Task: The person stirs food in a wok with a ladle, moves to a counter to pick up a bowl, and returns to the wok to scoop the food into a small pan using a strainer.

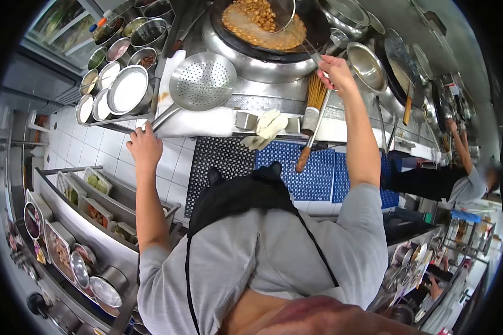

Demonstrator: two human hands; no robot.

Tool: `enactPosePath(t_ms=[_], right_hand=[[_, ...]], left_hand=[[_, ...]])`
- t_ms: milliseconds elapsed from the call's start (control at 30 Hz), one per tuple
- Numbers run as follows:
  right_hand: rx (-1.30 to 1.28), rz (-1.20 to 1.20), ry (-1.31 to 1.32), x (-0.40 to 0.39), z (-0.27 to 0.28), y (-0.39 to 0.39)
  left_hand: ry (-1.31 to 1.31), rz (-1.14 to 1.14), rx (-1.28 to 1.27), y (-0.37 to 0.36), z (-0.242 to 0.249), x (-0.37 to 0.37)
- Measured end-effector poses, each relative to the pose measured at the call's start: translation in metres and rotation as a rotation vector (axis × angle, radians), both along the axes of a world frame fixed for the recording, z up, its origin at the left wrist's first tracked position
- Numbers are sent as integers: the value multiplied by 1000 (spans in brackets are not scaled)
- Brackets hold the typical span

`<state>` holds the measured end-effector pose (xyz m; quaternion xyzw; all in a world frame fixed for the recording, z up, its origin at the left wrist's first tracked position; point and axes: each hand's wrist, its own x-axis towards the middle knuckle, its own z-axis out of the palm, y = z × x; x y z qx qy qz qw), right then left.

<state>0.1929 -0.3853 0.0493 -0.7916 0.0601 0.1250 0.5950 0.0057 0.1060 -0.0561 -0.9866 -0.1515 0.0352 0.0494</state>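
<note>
My right hand point(336, 73) is closed round the handle of a wire strainer point(285, 12), whose mesh reaches into a wok point(316, 29) of bubbling oil. Brown fried pieces point(257, 15) lie in and beside the mesh. My left hand point(146, 144) is at the near end of the handle of a perforated ladle point(203, 81), its fingers bent against it. That ladle rests bowl-down on the counter by a white cloth point(198, 121). Below my right hand stand a bamboo brush point(314, 103) and a wooden-handled tool point(303, 159).
Metal pots of white and coloured contents point(128, 89) crowd the left. A pale glove point(271, 124) hangs at the counter edge. Metal bowls point(366, 67) and another wok are at the right. A co-worker point(468, 181) stands far right. Food trays point(98, 181) are lower left.
</note>
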Motion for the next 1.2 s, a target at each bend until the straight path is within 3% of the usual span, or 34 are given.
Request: enactPosePath(t_ms=[33, 133, 167, 267, 400, 567, 667, 733, 900, 1033, 1133, 1167, 1200], right_hand=[[-102, -33, -51, -9, 3, 6], [-353, -83, -143, -40, 29, 32], [-451, -110, -166, -44, 31, 37], [-648, -25, -284, -55, 49, 54], [-782, -16, -301, -57, 44, 77], [-994, 48, -294, -70, 51, 46], [-1051, 6, -335, -74, 59, 24], [-968, -31, -299, -70, 65, 12], [-1091, -55, -437, -45, 70, -3], [-1266, -82, -429, -1, 42, -8], [-711, -116, -20, 2, 42, -3], [-423, -187, 38, 1, 31, -6], [-306, -219, 68, -4, 28, -4]], left_hand=[[-49, -46, -11, 6, 2, 1], [243, -130, -316, 29, -3, 15], [178, -227, -469, 36, -13, 15], [336, -153, -720, 36, -13, 17], [223, -81, -1062, 33, -36, 6], [278, -32, -1358, 21, -42, 0], [349, 228, -1730, 4, -39, -7], [327, 291, -1856, -10, -44, -13], [263, 416, -2068, -34, -38, -24], [150, 345, -2004, -50, -41, -25], [90, 329, -1993, -61, -30, -30], [49, 344, -1987, -67, -24, -33], [26, 337, -1985, -70, -18, -37]])
